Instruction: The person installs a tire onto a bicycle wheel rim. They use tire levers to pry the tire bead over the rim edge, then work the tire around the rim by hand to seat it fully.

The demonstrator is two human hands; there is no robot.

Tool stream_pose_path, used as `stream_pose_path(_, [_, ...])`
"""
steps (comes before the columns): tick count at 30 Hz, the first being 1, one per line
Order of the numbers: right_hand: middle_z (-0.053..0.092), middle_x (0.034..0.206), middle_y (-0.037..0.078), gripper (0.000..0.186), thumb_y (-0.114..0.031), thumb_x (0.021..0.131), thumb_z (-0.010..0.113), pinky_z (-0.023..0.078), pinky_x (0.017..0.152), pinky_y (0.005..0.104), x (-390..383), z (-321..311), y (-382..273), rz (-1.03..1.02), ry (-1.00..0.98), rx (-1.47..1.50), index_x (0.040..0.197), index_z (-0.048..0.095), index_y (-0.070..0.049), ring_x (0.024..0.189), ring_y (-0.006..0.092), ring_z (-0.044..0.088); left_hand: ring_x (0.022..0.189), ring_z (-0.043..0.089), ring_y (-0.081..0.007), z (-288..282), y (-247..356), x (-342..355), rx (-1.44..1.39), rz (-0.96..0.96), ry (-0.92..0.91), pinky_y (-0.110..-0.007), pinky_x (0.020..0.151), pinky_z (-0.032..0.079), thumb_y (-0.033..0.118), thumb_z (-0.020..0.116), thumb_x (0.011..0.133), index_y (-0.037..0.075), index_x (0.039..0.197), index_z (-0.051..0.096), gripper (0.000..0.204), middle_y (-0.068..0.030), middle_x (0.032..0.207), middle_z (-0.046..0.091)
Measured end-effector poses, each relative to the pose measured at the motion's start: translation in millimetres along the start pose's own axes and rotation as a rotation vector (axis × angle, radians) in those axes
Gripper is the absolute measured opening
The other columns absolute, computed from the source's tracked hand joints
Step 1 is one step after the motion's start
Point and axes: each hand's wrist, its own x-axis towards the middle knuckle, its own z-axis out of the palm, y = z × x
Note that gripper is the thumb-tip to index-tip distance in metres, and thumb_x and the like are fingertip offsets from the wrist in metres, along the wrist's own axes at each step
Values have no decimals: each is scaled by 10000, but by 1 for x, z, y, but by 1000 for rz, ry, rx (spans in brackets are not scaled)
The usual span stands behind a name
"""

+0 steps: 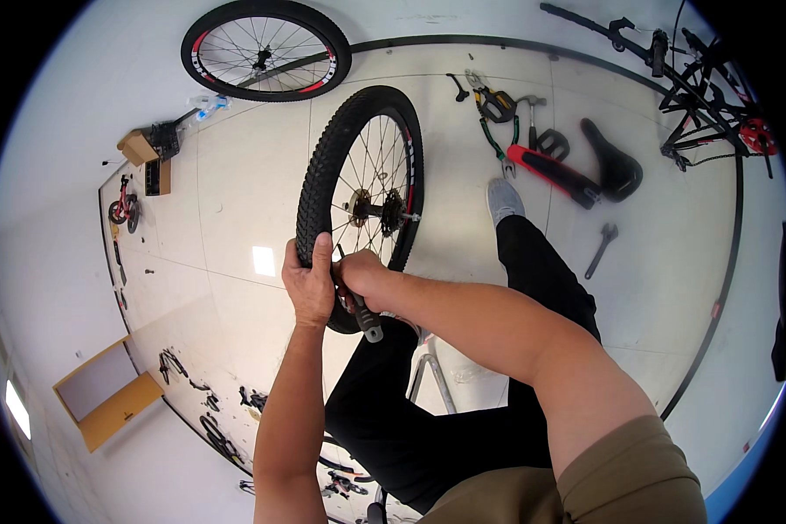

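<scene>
Hard to see what you've actually got in your right hand (367, 278), tbh. A grey-handled tool (368, 321) pokes out below it, but your fingers and the tyre hide the working end, so I can't tell what kind it is. Your left hand's fingertips are tucked round the tyre, out of sight too. The wheel (375, 210) stands roughly upright on its tread right in front of you, near your left knee, and its lowest bit disappears behind your hands and leg. The bike frame (659, 52) runs into the dark rim at upper right, and the small bike parts at lower left are mostly too tiny to sort out.

Pose-wise, your left hand (306, 284) clamps the near side of the tyre, thumb pointing up along it, forearm coming nearly straight up. Your right arm reaches in slantwise from lower right, bent at the elbow, hand curled in a fist around the tool, just beside the left. The 2 hands look about level. Off to your right, the wrench (602, 251) and black saddle (614, 162) lie on the floor, well apart from them.
</scene>
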Motion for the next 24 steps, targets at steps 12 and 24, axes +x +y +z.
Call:
stream_pose_path(12, [571, 640, 149, 230, -90, 928, 540, 390, 414, 433, -5, 1, -10, 12, 118, -63, 725, 575, 15, 467, 260, 530, 652, 464, -85, 7, 8, 0, 84, 37, 13, -261, 577, 409, 457, 702, 960, 19, 908, 584, 457, 13, 734, 536])
stream_pose_path(24, [528, 631, 116, 284, -190, 957, 573, 403, 470, 432, 7, -19, 1, 94, -143, 121, 725, 543, -30, 488, 254, 505, 566, 471, -77, 13, 9, -2, 57, 7, 50, -262, 502, 411, 467, 727, 938, 32, 883, 572, 465, 5, 689, 538])
